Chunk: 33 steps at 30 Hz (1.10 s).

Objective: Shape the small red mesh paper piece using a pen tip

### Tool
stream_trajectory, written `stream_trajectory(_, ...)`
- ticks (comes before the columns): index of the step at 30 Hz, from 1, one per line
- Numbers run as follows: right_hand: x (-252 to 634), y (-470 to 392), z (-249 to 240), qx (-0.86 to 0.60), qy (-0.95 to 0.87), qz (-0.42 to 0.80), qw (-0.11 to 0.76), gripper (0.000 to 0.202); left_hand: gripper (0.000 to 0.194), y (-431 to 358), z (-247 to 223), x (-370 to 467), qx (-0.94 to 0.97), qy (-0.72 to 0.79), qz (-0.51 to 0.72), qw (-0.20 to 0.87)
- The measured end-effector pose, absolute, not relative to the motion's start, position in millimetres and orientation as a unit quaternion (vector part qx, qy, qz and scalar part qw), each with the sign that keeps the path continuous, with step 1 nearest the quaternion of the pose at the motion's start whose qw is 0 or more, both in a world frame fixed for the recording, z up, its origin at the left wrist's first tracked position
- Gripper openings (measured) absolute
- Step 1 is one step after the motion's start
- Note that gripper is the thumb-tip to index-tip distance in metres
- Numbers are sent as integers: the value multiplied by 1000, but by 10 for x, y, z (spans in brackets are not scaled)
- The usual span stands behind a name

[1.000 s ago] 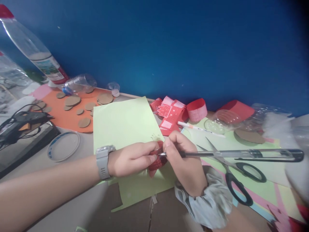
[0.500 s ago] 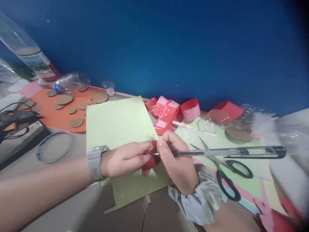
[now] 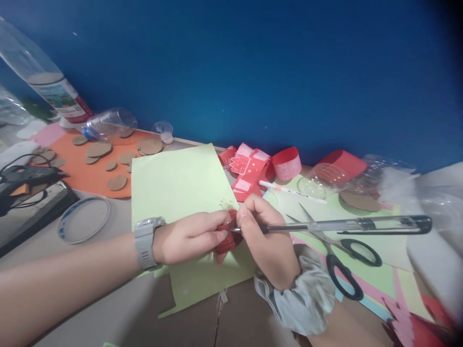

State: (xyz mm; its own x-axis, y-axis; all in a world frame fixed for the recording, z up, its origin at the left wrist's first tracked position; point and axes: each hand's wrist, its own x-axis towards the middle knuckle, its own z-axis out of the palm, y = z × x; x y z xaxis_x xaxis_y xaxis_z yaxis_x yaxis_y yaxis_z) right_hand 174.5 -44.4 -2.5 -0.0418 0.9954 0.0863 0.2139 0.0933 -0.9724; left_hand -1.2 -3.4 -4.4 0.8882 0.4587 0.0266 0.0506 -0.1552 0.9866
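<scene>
A small red patterned piece (image 3: 223, 245) lies on pale green paper (image 3: 177, 180), partly covered by fingers. My left hand (image 3: 193, 237), with a grey watch on its wrist, pinches this piece from the left. In my right hand (image 3: 269, 241) is a clear pen with a black cap (image 3: 336, 225), held nearly level, its tip touching or very close to the red piece. A grey-blue scrunchie is round my right wrist. Open scissors (image 3: 331, 250) with black handles lie just right of that hand.
Orange paper (image 3: 81, 168) with several cardboard discs lies left, near a leaning bottle (image 3: 60, 94) and a tape ring (image 3: 85, 219). Red paper pieces (image 3: 249, 168) and a white marker (image 3: 289, 190) sit behind my hands. A blue wall (image 3: 231, 72) rises at the back.
The whole view has shifted slightly, so things appear a little further right. Both hands keep nearly the same pose on the red piece and the pen.
</scene>
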Motion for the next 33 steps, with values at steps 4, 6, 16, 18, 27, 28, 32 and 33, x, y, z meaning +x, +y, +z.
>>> stream_trajectory(4,1742,-443,-22,-528,-580,412,465,26,22,-34,-33,-9,742,173,161,628)
stream_trajectory(6,1742,-443,-18,-528,-582,409,464,26,21,-34,-35,-10,743,173,160,627)
stream_trajectory(16,1729,-439,-23,-527,-580,412,464,26,21,-43,-53,-18,738,170,164,632)
stream_trajectory(18,1733,-438,-27,-522,-582,416,464,24,23,-45,-54,-17,736,170,166,634)
stream_trajectory(27,1730,-458,-4,-521,-575,416,474,26,26,-40,-46,-22,774,159,152,594)
stream_trajectory(28,1732,-466,-2,-518,-577,413,478,25,25,-38,-42,-22,783,159,142,585)
stream_trajectory(32,1750,-477,-6,-515,-588,407,473,26,24,-30,-35,-18,785,166,127,583)
stream_trajectory(33,1754,-473,-8,-515,-589,408,471,27,24,-28,-36,-18,783,164,129,586)
